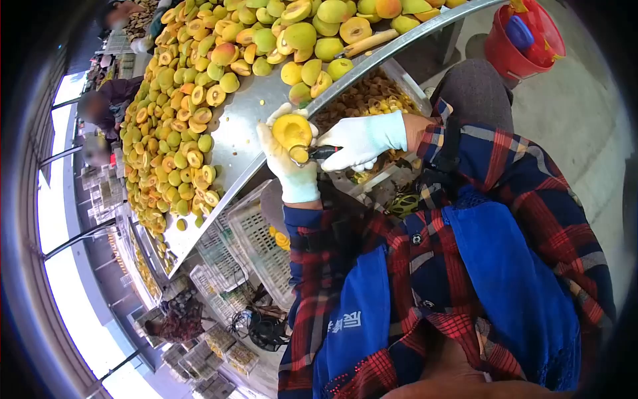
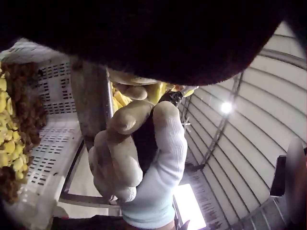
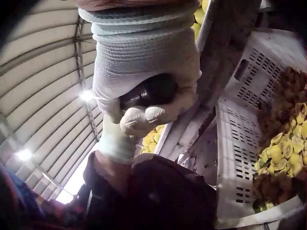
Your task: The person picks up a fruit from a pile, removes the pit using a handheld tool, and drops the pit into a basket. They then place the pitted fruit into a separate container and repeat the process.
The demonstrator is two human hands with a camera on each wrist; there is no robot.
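Observation:
In the head view my left hand (image 1: 284,163), in a white glove, cradles a yellow peach half (image 1: 291,131) with its hollow facing up. My right hand (image 1: 364,141), also gloved, grips the black handle (image 1: 324,152) of a pitting tool. The tool's rounded end lies against the lower rim of the peach half, with a small round piece of yellow flesh (image 1: 299,154) at it. From the right wrist, the fingers (image 3: 136,119) curl round the black handle (image 3: 152,91). The left wrist view shows the same grip, while a dark sleeve hides much of the left hand.
Halved peaches (image 1: 176,130) are heaped on a metal table (image 1: 232,143), whose raised edge runs beside the hands. A wooden handle (image 1: 372,42) lies by that edge. Below stands a white crate (image 3: 235,158) of brown pits and yellow scraps. A red bucket (image 1: 502,56) stands at upper right.

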